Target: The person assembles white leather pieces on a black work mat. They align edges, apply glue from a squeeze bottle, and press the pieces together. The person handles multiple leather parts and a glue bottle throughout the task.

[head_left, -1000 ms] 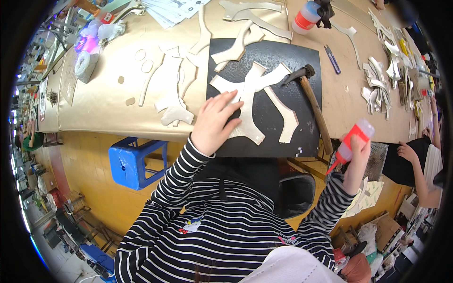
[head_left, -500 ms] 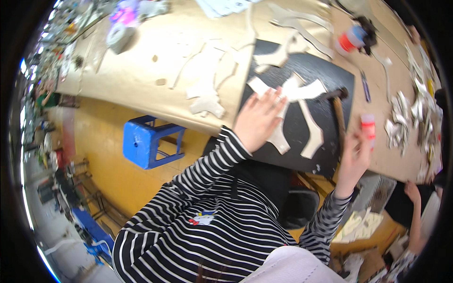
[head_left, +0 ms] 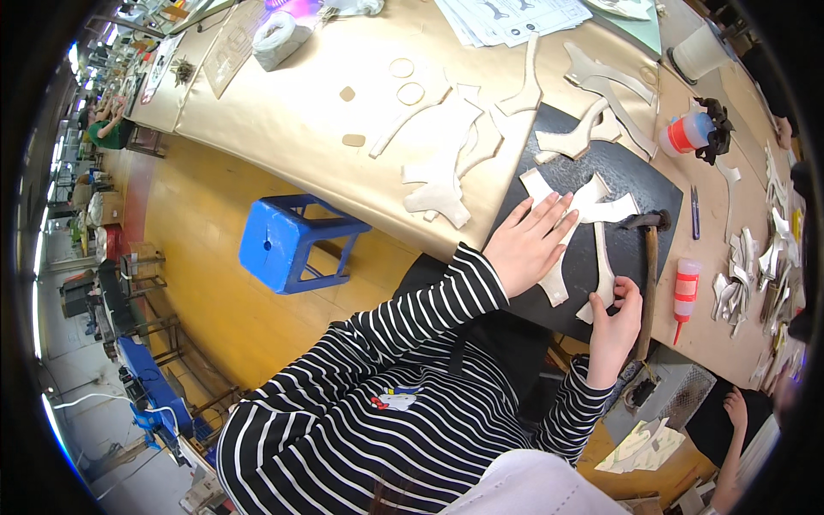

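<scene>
Since 1 second ago, the right hand [head_left: 614, 319] is no longer holding the glue bottle [head_left: 685, 290], now lying on the bench [head_left: 300, 129]; its fingers are pinching the cream strip [head_left: 603, 273]. Left hand [head_left: 528, 245] is pressing flat, fingers spread, on the cream cutout [head_left: 573, 206] atop the black mat [head_left: 631, 176]. Keep pressure even while aligning edges.

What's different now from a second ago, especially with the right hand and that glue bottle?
The right hand has let go of the red-capped glue bottle, which now lies on the table beside the hammer. That hand has moved in to pinch the lower end of the pale cut-out piece. The left hand still presses flat on the same piece, on the black mat.
</scene>
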`<action>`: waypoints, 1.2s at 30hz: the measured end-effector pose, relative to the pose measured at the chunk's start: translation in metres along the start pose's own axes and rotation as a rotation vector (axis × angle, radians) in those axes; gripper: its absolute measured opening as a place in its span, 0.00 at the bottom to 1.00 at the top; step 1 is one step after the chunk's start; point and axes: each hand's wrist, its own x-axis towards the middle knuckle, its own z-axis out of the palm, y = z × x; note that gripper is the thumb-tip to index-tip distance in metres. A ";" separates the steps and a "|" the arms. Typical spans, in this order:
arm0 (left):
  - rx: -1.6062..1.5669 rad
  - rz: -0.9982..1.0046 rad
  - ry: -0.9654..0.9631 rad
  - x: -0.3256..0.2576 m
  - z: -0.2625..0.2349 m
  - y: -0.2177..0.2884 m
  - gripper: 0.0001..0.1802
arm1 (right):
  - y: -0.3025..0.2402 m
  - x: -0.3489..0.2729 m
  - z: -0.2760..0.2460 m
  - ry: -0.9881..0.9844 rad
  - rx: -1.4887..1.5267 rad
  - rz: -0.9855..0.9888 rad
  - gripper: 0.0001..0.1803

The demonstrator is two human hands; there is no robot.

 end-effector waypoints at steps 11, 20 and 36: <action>0.001 -0.004 0.016 -0.001 0.001 -0.001 0.27 | -0.013 -0.043 -0.048 0.315 0.478 0.000 0.10; -0.478 -0.188 0.186 -0.007 -0.029 -0.054 0.21 | -0.036 -0.018 -0.009 0.201 -0.095 -0.435 0.19; 0.403 -0.246 -0.014 0.006 -0.103 -0.254 0.11 | 0.051 -0.009 -0.096 0.479 -0.004 -0.078 0.12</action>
